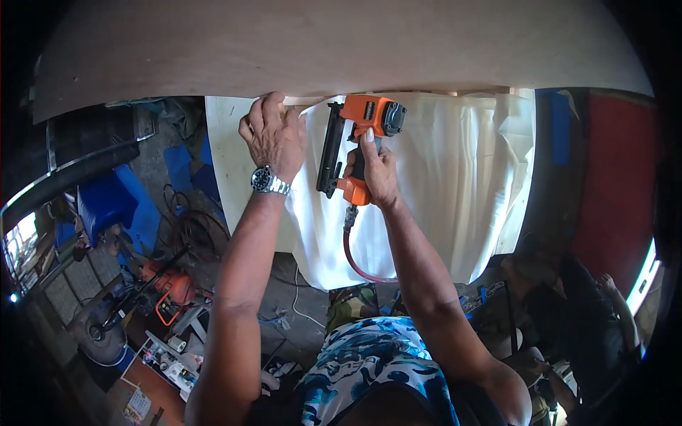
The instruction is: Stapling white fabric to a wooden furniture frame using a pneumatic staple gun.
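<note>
Your fastener gun (pixel 366 110): orange and black; its hose (pixel 349 254): dark red. Sheet (pixel 440 184) before you: white. Your watch (pixel 271 182): silver, black dial (pixel 261 177). Your shirt (pixel 373 358): blotchy blue, white, black. Your trousers (pixel 349 304): green-brown camouflage. Machine (pixel 181 285) at your left: orange-red. Panel (pixel 614 192) at your right: red.

A dark grey, cluttered floor (pixel 310 299) lies in shadow. At far left, light glares through a small bright opening (pixel 23 240), near a curved blue plastic piece (pixel 108 202). Lower down sits a rounded orange tank (pixel 176 284), above a flat brown tabletop (pixel 151 388). At right, a broad dark-red panel (pixel 616 199) adjoins a narrow white strip of light (pixel 645 275).
</note>
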`<control>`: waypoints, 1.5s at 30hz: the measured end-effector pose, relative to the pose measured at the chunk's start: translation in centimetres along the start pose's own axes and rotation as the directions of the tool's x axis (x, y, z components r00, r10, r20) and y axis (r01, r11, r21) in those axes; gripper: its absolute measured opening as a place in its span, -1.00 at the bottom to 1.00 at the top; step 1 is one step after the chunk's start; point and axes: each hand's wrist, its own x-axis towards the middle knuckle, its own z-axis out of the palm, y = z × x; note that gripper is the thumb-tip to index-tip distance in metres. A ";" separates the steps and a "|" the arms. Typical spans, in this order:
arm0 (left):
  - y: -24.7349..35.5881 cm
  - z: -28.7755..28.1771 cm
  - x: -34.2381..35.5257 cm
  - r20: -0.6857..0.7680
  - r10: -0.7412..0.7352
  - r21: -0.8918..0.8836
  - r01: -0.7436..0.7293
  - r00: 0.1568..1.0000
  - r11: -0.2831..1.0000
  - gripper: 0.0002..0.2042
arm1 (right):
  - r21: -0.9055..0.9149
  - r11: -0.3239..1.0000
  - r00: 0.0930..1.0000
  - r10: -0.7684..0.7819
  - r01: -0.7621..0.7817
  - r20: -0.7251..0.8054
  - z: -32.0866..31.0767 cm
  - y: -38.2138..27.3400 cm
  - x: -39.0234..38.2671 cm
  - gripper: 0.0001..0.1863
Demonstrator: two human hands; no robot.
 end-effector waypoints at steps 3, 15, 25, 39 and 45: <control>0.0 0.4 -0.6 -0.019 -0.155 -0.038 0.154 0.988 0.987 -0.88 | -0.036 0.999 1.000 -0.008 0.009 0.013 0.6 0.6 0.6 -0.32; 0.1 1.4 -0.5 -0.035 -0.336 -0.275 0.314 0.941 0.909 -0.88 | -0.073 0.997 1.000 -0.019 0.020 0.021 1.6 1.5 2.2 -0.35; 0.0 1.9 1.2 -0.030 -0.425 -0.163 0.415 0.904 0.895 -0.85 | -0.059 0.998 1.000 0.002 -0.002 -0.003 2.2 1.4 3.1 -0.35; -0.6 2.1 1.3 0.013 -0.439 -0.122 0.437 0.898 0.891 -0.88 | -0.136 0.990 0.998 0.019 -0.026 -0.055 2.6 0.9 3.3 -0.41; -1.0 1.4 1.4 0.019 -0.407 -0.196 0.403 0.913 0.894 -0.90 | -0.104 0.994 0.998 0.006 -0.012 -0.059 0.8 0.8 0.1 -0.34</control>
